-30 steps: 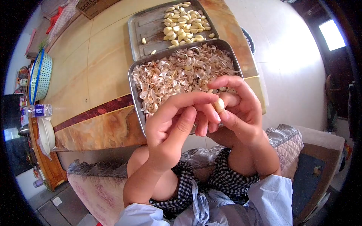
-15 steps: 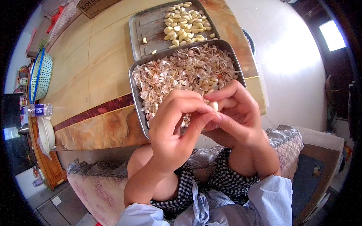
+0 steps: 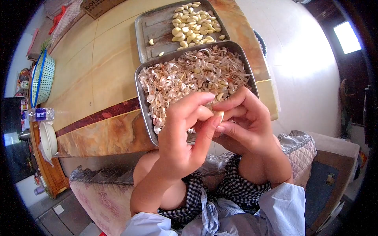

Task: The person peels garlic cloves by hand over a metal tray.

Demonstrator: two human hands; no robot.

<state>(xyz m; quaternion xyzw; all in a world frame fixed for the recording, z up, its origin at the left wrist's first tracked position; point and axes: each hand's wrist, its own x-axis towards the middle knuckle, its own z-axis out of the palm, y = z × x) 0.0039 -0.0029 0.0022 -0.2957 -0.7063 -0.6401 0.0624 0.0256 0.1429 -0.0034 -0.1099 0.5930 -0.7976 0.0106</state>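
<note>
My left hand and my right hand meet over the near edge of a metal tray heaped with papery garlic skins. A small pale garlic clove is pinched at the fingertips where they come together. My left thumb presses against it, with the left index finger raised above. The right thumb and fingers close in from the other side and partly hide the clove. Beyond, a second metal tray holds many peeled garlic cloves, mostly on its right side.
Both trays rest on a marble-patterned table. At its left side are a basket with a blue rim, a plastic bottle and a white bowl. A cardboard box lies at the far edge. A quilted seat cover is below.
My left index finger has lifted away from the clove, and the left thumb has shifted slightly up and left. The right thumb has drawn back a little. Both trays look unmoved.
</note>
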